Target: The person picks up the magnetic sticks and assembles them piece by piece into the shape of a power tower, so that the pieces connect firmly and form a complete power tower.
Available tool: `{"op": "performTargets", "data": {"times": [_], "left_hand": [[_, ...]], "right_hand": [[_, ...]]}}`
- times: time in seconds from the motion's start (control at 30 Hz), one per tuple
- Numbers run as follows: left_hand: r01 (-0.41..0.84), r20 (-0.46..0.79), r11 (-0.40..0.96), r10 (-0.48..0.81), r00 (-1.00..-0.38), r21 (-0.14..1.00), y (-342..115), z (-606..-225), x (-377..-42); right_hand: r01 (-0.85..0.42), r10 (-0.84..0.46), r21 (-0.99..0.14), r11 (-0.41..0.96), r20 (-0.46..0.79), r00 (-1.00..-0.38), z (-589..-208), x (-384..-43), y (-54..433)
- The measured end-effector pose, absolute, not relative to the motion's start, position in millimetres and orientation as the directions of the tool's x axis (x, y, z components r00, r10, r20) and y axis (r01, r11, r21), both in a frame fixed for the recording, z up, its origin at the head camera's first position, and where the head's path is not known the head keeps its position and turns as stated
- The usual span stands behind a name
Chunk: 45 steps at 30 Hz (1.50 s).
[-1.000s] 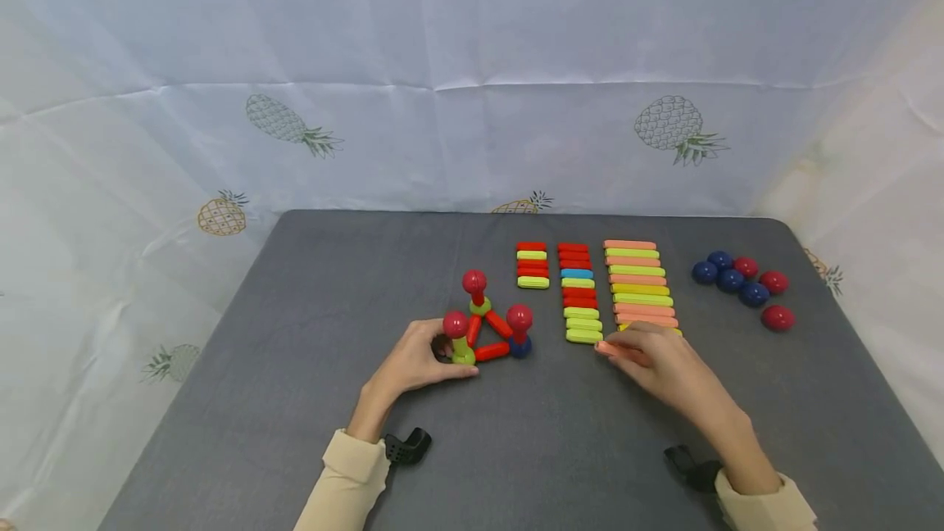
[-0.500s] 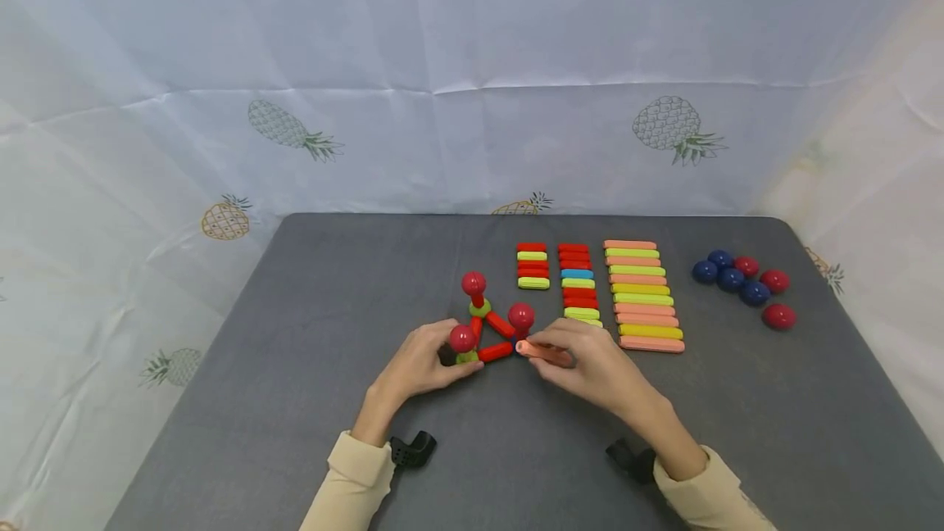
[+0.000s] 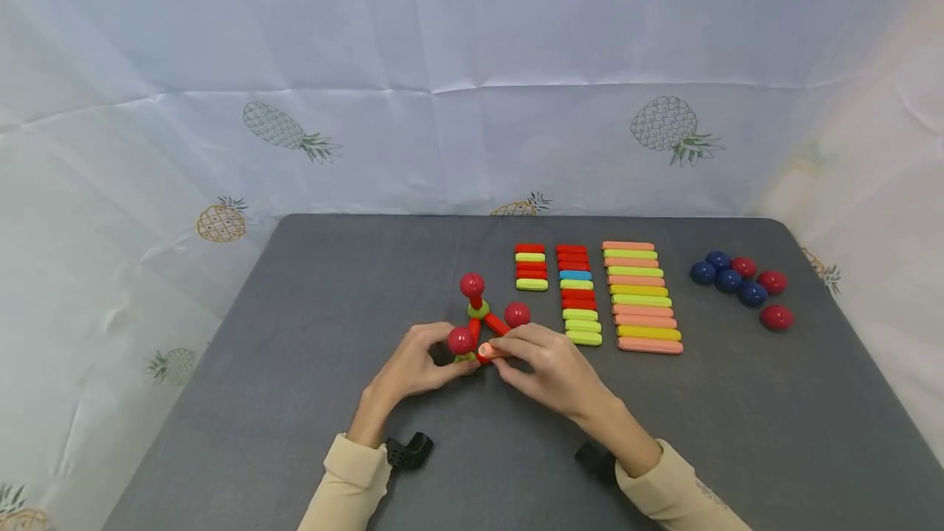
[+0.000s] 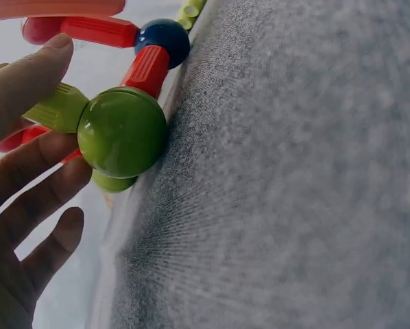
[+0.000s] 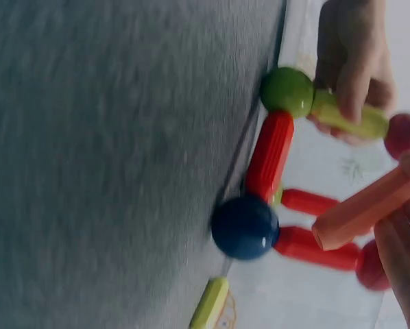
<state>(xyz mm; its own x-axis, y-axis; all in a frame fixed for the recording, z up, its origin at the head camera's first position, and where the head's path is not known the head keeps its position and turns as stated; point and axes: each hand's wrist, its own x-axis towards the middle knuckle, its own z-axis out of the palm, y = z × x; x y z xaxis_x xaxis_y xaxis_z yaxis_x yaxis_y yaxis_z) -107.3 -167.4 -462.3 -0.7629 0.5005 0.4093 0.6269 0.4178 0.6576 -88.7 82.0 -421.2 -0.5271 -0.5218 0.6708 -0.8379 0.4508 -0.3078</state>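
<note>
A small ball-and-stick frame stands on the dark table, a triangle of red sticks (image 5: 270, 154) joined at green and blue balls. Three upright sticks carry red balls (image 3: 472, 285) on top. My left hand (image 3: 413, 363) holds the front-left upright, a yellow-green stick (image 5: 345, 116) above a green ball (image 4: 123, 130), between thumb and fingers. My right hand (image 3: 549, 371) pinches a salmon stick (image 5: 363, 212) by one end; its free end points left, close to the front-left red ball (image 3: 461, 341). In the head view this hand hides the blue ball (image 5: 245, 226).
Right of the frame lie a short row of red and yellow-green sticks (image 3: 532, 269), a longer mixed row (image 3: 578, 285) and a row of longer sticks (image 3: 640, 293). Several loose blue balls (image 3: 728, 281) and red balls (image 3: 777, 318) lie farther right. A pineapple-print cloth (image 3: 472, 146) hangs behind.
My right hand has carried the salmon stick left from beside the stick rows to the frame. The left hand stays at the frame; its upright has shifted slightly.
</note>
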Motion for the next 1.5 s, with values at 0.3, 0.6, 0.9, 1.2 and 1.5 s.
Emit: {"op": "performTargets", "data": {"times": [0.3, 0.6, 0.9, 1.2, 1.5], "left_hand": [[0.621, 0.412, 0.389, 0.497, -0.763, 0.681, -169.8, -461.6, -107.6], [0.615, 0.421, 0.367, 0.486, -0.766, 0.698, -170.4, -462.1, -106.3], [0.582, 0.38, 0.377, 0.487, -0.786, 0.72, -171.1, -460.4, -105.2], [0.592, 0.377, 0.409, 0.494, -0.784, 0.695, -171.5, -459.1, -106.2], [0.588, 0.366, 0.414, 0.501, -0.784, 0.695, -169.1, -458.7, -107.1]], "right_hand": [[-0.777, -0.456, -0.328, 0.537, 0.662, -0.595, -426.4, -80.7, 65.2], [-0.733, -0.44, -0.33, 0.595, 0.629, -0.641, -427.8, -78.4, 55.0], [-0.726, -0.447, -0.308, 0.615, 0.623, -0.642, -427.0, -77.0, 50.1], [-0.73, -0.454, -0.354, 0.584, 0.603, -0.656, -424.9, -77.4, 61.7], [-0.542, -0.289, -0.626, 0.56, 0.466, -0.836, -427.9, -87.7, 104.8]]}}
